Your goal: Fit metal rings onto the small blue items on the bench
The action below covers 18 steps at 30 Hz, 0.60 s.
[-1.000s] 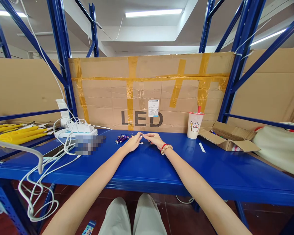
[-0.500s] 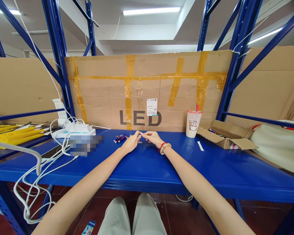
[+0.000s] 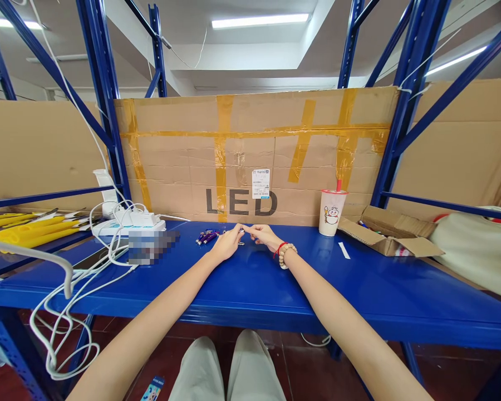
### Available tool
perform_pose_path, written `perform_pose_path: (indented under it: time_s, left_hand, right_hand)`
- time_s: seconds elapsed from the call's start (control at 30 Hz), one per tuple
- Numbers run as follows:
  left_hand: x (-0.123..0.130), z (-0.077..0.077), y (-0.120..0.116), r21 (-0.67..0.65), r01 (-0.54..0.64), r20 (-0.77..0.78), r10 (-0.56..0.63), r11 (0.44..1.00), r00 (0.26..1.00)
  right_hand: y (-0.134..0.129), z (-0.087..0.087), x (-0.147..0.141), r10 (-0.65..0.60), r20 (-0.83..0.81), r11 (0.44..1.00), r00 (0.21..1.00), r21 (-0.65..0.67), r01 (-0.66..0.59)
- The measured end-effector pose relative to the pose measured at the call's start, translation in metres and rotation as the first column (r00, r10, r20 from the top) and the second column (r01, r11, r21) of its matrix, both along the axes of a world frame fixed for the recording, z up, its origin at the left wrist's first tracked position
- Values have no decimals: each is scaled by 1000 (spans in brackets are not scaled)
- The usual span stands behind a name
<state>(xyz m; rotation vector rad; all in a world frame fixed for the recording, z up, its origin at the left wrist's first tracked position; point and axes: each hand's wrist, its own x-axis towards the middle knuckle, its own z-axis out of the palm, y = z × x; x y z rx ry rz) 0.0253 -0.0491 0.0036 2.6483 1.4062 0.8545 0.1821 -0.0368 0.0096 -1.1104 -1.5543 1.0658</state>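
– Step?
– Looks like fingertip work on small shiny piece, apparently pinched in left hand, at fingertips of right hand; can't tell right grip. Next probably calls for steady pinch.
– Pointing, long axis?
– Can't tell, too small. Over blue table, near purple pieces.

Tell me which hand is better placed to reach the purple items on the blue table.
Probably the left hand: the purple items lie close beside it, on its left, while the right hand is farther off, with the left hand between.
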Motion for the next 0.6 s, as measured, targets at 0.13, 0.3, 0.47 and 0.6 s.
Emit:
perform_pose_path:
  time_s: [0.13,0.3,0.47,0.6]
  left_hand:
    - [1,1,-1,13,-53,-53,53,999,997]
    - [2,1,-1,19,-80,-69,81,997,994]
    - [3,1,-2,18,-94,-81,96,995,992]
    - [3,1,-2,14,-100,-85,100,995,991]
  right_hand:
    - [4,-4,2,4,15,1000,1000,-22,-3]
    - [6,-7,1,12,-3,999,1000,-37,-12]
    - [7,-6,0,2,-20,998,1000,-58,-3]
    - [6,-6,-1,2,-41,998,999,-62,-5]
